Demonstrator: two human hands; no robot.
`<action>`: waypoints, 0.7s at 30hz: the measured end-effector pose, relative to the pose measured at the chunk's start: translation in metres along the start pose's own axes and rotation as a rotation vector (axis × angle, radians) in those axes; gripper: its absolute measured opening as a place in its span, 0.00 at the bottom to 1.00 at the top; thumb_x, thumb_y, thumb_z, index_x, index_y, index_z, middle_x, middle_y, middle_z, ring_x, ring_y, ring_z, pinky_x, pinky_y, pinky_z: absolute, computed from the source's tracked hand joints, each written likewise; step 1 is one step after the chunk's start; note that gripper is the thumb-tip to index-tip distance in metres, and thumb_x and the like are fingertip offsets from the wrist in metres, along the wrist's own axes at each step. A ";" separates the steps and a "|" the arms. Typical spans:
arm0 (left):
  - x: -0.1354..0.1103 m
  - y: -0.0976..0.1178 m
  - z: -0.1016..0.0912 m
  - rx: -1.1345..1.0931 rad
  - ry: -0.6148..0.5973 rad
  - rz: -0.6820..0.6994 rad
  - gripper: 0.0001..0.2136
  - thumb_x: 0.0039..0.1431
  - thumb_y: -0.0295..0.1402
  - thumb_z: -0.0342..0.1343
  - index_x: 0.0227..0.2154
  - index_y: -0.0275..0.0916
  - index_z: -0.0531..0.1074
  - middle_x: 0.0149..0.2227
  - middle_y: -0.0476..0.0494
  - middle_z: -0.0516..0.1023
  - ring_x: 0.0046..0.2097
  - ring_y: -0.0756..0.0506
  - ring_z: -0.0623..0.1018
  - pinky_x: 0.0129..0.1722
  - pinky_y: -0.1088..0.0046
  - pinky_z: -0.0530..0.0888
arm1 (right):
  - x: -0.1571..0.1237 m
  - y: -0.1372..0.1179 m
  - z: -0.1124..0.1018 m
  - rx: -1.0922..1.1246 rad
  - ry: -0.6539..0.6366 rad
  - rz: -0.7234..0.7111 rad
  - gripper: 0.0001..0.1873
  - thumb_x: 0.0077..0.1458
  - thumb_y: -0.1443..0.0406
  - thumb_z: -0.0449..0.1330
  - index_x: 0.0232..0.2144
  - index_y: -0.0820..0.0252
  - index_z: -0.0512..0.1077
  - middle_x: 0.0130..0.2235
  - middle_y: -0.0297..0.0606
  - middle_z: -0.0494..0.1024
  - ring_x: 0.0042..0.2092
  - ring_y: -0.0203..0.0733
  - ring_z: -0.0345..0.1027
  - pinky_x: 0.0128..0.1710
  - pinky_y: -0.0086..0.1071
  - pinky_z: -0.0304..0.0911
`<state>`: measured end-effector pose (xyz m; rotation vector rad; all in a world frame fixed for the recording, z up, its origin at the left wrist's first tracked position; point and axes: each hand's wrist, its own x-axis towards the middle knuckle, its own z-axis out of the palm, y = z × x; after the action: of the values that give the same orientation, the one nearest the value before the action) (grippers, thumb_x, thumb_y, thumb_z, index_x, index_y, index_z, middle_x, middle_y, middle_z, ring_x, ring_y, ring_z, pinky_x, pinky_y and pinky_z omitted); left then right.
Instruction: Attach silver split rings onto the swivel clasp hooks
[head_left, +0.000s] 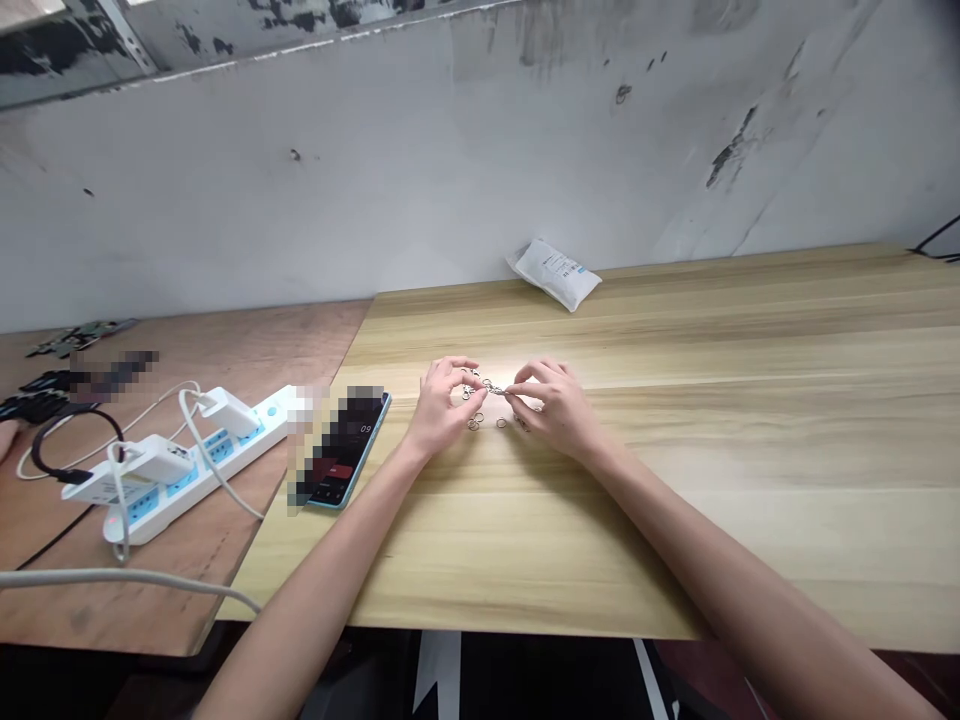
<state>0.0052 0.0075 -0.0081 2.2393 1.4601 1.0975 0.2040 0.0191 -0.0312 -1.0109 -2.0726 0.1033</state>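
Observation:
My left hand (441,405) and my right hand (555,405) meet over the middle of a light wooden table (675,500). Both pinch a small piece of metal hardware (486,385), a short chain of rings or clasps, between thumb and fingertips. Several loose small metal rings (475,423) lie on the table just below my fingers, one (501,423) between the two hands. The parts are too small to make out in detail.
A phone (345,450) lies left of my left hand. Further left, a white power strip (180,460) with chargers and cables sits on a darker brown table. A white packet (556,272) rests by the wall at the back.

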 end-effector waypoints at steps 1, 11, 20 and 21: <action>0.000 0.001 0.001 -0.001 0.009 -0.001 0.03 0.59 0.31 0.57 0.30 0.42 0.74 0.50 0.45 0.74 0.56 0.41 0.70 0.57 0.56 0.63 | 0.000 -0.001 0.001 0.031 0.014 0.029 0.10 0.60 0.64 0.58 0.32 0.53 0.80 0.35 0.40 0.77 0.39 0.44 0.67 0.42 0.42 0.58; -0.002 0.005 0.006 0.054 0.129 0.093 0.03 0.60 0.32 0.59 0.31 0.42 0.74 0.48 0.46 0.75 0.54 0.43 0.70 0.57 0.58 0.64 | 0.000 -0.009 0.003 0.515 -0.019 0.316 0.14 0.57 0.53 0.61 0.35 0.53 0.81 0.44 0.45 0.74 0.46 0.47 0.70 0.32 0.37 0.73; 0.003 -0.013 0.000 -0.369 -0.106 -0.086 0.06 0.57 0.37 0.62 0.36 0.42 0.77 0.54 0.42 0.74 0.58 0.40 0.71 0.47 0.62 0.75 | 0.000 0.005 -0.001 0.222 -0.010 0.084 0.07 0.58 0.61 0.62 0.36 0.49 0.80 0.61 0.41 0.67 0.67 0.55 0.49 0.60 0.57 0.54; 0.003 -0.014 0.000 -0.399 -0.122 -0.094 0.05 0.56 0.37 0.62 0.33 0.42 0.78 0.54 0.41 0.74 0.58 0.40 0.71 0.48 0.61 0.75 | 0.000 0.005 -0.001 0.217 -0.018 0.082 0.07 0.58 0.60 0.62 0.36 0.50 0.81 0.62 0.40 0.67 0.67 0.55 0.48 0.60 0.57 0.53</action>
<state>-0.0039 0.0168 -0.0150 1.9055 1.1636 1.0891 0.2078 0.0225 -0.0324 -0.9636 -1.9863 0.3718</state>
